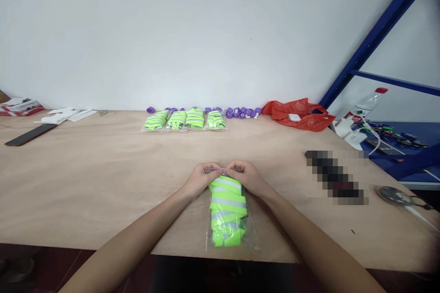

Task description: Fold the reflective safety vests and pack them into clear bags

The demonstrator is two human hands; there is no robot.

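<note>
Plywood counter (103, 183), pale, bare over most of its left half. Far edge, by the wall: four bagged green vests (185, 120) in a row, purple caps (242, 112) just behind and right of them, red bag (299, 114) further right; far left, white papers (67, 115), a red-and-white box (20, 106) and a dark flat bar (30, 135). Near edge, centre: one bagged vest (227, 213); right side, a pixelated dark object (335, 178) and a round metal disc (393, 194).
</note>
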